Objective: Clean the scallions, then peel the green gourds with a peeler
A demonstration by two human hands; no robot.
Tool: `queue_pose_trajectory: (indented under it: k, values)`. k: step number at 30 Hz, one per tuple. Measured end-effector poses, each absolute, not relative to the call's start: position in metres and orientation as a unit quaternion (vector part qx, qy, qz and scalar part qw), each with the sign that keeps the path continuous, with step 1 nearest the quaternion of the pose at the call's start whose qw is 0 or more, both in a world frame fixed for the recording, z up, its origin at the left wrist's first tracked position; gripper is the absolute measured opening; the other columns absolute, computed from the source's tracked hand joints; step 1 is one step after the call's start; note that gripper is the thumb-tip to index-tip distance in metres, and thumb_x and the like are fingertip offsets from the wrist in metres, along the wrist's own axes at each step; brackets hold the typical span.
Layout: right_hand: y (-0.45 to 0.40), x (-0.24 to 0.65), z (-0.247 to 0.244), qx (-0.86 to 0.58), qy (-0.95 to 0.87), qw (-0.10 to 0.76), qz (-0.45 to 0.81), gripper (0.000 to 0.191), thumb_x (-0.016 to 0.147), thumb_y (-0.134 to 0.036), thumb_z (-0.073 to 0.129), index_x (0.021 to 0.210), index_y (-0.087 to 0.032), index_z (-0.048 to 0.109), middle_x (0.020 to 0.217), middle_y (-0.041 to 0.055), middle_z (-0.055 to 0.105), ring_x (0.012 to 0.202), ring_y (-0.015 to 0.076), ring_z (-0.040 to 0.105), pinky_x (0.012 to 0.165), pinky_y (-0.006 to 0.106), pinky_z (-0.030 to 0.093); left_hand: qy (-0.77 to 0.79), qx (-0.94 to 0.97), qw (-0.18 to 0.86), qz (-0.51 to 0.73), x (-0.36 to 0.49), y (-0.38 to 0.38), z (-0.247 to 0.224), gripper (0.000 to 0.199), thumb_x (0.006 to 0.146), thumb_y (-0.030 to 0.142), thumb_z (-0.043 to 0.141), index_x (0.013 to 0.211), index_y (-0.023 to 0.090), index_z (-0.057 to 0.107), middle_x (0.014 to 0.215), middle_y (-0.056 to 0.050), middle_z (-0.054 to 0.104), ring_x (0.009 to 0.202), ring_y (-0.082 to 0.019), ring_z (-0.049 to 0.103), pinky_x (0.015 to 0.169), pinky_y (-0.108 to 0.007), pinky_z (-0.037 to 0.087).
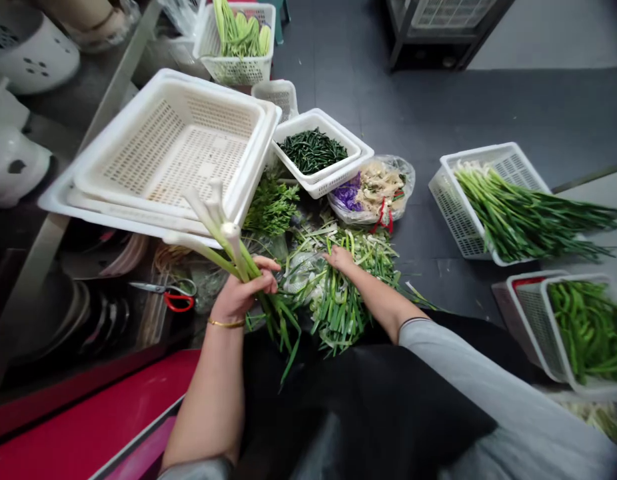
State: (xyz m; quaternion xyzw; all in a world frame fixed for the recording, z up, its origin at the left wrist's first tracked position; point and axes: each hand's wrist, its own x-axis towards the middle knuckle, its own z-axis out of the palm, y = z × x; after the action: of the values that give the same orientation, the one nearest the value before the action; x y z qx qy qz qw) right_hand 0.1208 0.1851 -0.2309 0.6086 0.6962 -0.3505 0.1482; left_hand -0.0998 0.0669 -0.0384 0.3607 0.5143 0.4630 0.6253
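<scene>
Left grip [244, 292] holds green stalks [239, 259] near the basket rim [123, 219].

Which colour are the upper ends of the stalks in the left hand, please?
The stalk ends are whitish; head view.

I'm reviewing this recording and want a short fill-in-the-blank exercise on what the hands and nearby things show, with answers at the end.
1. The left hand grips a bunch of stalks whose upper ends are ____ in colour.
2. The right hand is at a heap of greens, and a gold-coloured bracelet circles the ____ wrist.
3. The scissors have a ____ handle loop nearest the person.

Missing words: white; left; red.
</scene>
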Motion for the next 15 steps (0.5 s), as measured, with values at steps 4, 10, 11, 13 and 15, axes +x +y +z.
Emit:
queue_pose_trajectory:
  k: [4, 10, 11, 13, 15]
  values:
    - [0.206, 0.106, -0.249, 0.621, 0.671, 0.159, -0.373, 0.034, 0.09, -0.041, 0.055, 0.111, -0.015, 0.06, 0.112, 0.0099, 0.062, 0.096, 0.0189, 0.06, 0.082, 0.036, 0.05, 0.534, 0.343, 0.624, 0.456, -0.105, 0.076, -0.041, 0.021, 0.071, 0.028, 0.072, 0.088, 0.017, 0.069, 0.058, -0.002, 0.057, 0.051, -0.014, 0.053, 0.051, -0.028, 0.044]
    - [0.2, 0.119, -0.204, 0.636, 0.676, 0.066, -0.366, 0.035, 0.085, -0.041, 0.056, 0.107, -0.014, 0.059, 0.1, 0.0085, 0.065, 0.093, 0.0188, 0.06, 0.078, 0.027, 0.046, 0.594, 0.31, 0.564, 0.482, -0.098, 0.084, -0.046, 0.023, 0.066, 0.029, 0.075, 0.082, 0.013, 0.07, 0.069, -0.006, 0.068, 0.048, -0.01, 0.051, 0.05, -0.024, 0.043]
    - [0.189, 0.121, -0.189, 0.634, 0.683, 0.037, -0.36, 0.039, 0.084, -0.044, 0.055, 0.111, -0.016, 0.056, 0.099, 0.007, 0.065, 0.092, 0.0186, 0.06, 0.077, 0.027, 0.046, 0.606, 0.315, 0.553, 0.478, -0.09, 0.084, -0.05, 0.025, 0.065, 0.03, 0.076, 0.082, 0.013, 0.07, 0.069, -0.006, 0.068, 0.048, -0.01, 0.051, 0.049, -0.023, 0.041]
    - [0.16, 0.124, -0.158, 0.616, 0.703, -0.045, -0.353, 0.044, 0.082, -0.045, 0.056, 0.116, -0.018, 0.051, 0.091, 0.0037, 0.064, 0.085, 0.0184, 0.061, 0.074, 0.028, 0.046, 0.627, 0.32, 0.533, 0.469, -0.069, 0.084, -0.06, 0.03, 0.061, 0.032, 0.078, 0.081, 0.012, 0.07, 0.064, -0.004, 0.066, 0.046, -0.009, 0.05, 0.046, -0.022, 0.038]
    - [0.125, 0.124, -0.13, 0.577, 0.724, -0.138, -0.352, 0.044, 0.08, -0.042, 0.059, 0.116, -0.019, 0.049, 0.082, 0.001, 0.063, 0.076, 0.0183, 0.06, 0.07, 0.029, 0.045, 0.637, 0.309, 0.526, 0.471, -0.046, 0.083, -0.069, 0.036, 0.056, 0.034, 0.081, 0.081, 0.011, 0.07, 0.058, -0.001, 0.062, 0.044, -0.008, 0.047, 0.044, -0.022, 0.036]
